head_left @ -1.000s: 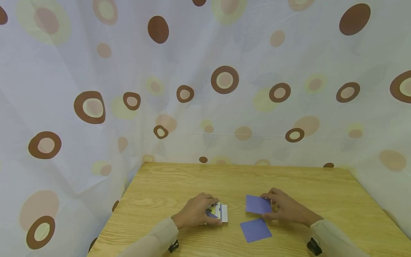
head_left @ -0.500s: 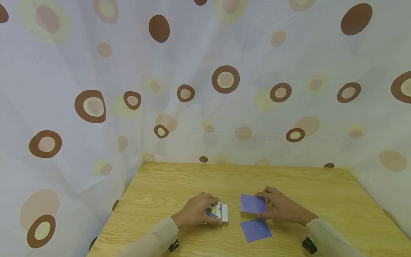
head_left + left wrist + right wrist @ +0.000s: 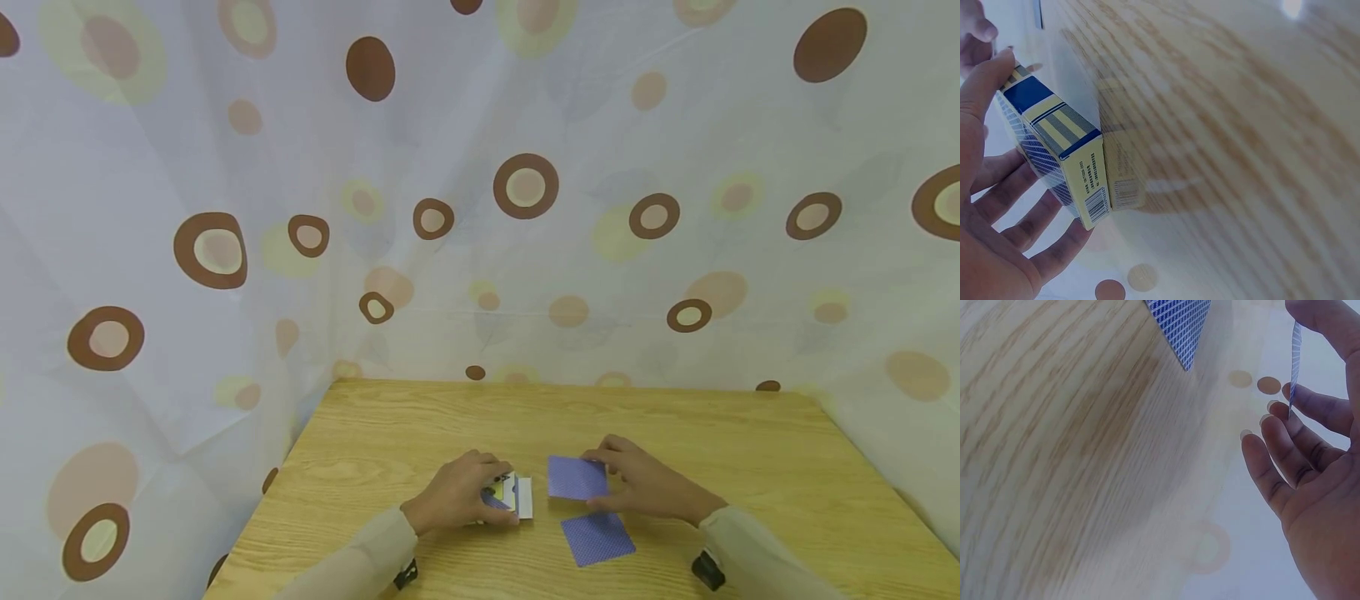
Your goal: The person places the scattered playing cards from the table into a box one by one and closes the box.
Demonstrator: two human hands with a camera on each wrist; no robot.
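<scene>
My left hand point(image 3: 452, 497) grips a playing-card box point(image 3: 501, 493) on the table, thumb on the near side and fingers over the far side. Its white end flap point(image 3: 526, 498) sticks out to the right. In the left wrist view the box point(image 3: 1054, 134) shows blue and cream stripes and a barcode. My right hand point(image 3: 648, 483) pinches a blue-backed playing card point(image 3: 574, 477) by its right end, between thumb and fingertips. Edge-on in the right wrist view, this card point(image 3: 1295, 365) looks thin. A second blue-backed card point(image 3: 598, 538) lies just below it on the table.
The wooden table point(image 3: 420, 417) is bordered at the back and sides by a white curtain point(image 3: 450, 275) with brown and yellow circles. Each wrist wears a black strap device, such as the right one point(image 3: 708, 570).
My right hand has moved left with its card, nearer to the box flap. The left hand, the box and the card on the table have stayed in place.
</scene>
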